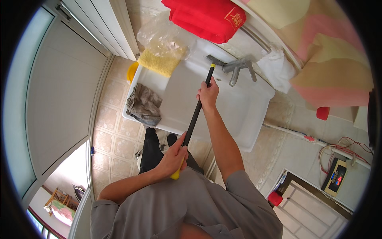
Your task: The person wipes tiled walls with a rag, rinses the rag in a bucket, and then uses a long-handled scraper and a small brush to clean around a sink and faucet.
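Observation:
A long black pole (pixel 194 118) with a yellow upper tip and a yellow lower end slants over the white sink (pixel 246 103). My left hand (pixel 173 155) is closed round its lower part, close to my body. Higher up, my right hand (pixel 208 93) wraps the pole above the basin. The pole's upper tip is right by the spout of the grey metal faucet (pixel 237 67); whether they touch, I cannot tell. A crumpled grey-brown cloth (pixel 144 104) hangs over the sink's near left corner. Farther back, a yellow towel (pixel 159 63) lies on the left rim beside a clear plastic bag (pixel 161 34).
A folded red towel (pixel 207 18) and a white cloth (pixel 276 68) sit behind the sink. A patterned curtain (pixel 330 59) hangs at the right. The white door (pixel 65 91) stands left. Wires run to a small display box (pixel 336 177). A yellow basin (pixel 132 72) shows beside the sink.

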`<state>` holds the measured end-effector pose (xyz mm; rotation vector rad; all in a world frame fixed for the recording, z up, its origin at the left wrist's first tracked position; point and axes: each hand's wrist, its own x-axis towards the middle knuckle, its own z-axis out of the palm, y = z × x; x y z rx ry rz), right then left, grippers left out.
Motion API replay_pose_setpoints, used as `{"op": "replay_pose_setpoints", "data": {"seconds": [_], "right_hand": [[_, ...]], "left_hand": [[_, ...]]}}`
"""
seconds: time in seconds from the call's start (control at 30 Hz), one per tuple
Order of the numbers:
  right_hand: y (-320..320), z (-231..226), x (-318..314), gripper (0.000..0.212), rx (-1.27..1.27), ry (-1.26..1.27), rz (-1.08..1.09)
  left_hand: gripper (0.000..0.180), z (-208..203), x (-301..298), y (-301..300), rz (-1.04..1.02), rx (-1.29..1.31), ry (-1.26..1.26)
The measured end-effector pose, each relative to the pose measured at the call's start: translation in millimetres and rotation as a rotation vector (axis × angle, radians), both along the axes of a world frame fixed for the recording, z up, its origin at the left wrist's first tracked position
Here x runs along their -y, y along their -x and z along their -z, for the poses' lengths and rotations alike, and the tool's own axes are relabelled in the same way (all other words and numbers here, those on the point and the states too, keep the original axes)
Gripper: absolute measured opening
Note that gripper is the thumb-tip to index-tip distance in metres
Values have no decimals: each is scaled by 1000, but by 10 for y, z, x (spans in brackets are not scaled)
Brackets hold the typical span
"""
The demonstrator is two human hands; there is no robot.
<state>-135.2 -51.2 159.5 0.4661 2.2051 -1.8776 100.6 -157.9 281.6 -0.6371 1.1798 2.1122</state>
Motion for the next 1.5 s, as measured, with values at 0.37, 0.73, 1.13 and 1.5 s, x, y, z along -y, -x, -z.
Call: {"op": "replay_pose_setpoints", "data": {"seconds": [0.37,0.73,1.13,1.5], "right_hand": [[21,81,-41,57,51,29,-25],[-90,37,55,57,-39,-30,-16],[321,-249,111,44,-24,42,91],[-42,-361,417,12,149,203,20]], "left_hand": [[60,100,-32,3,14,42,17],[57,413,125,-181,37,-96,80],[57,-33,393,335,70,-68,30],[66,-472,753,145,169,-31,-1]]}}
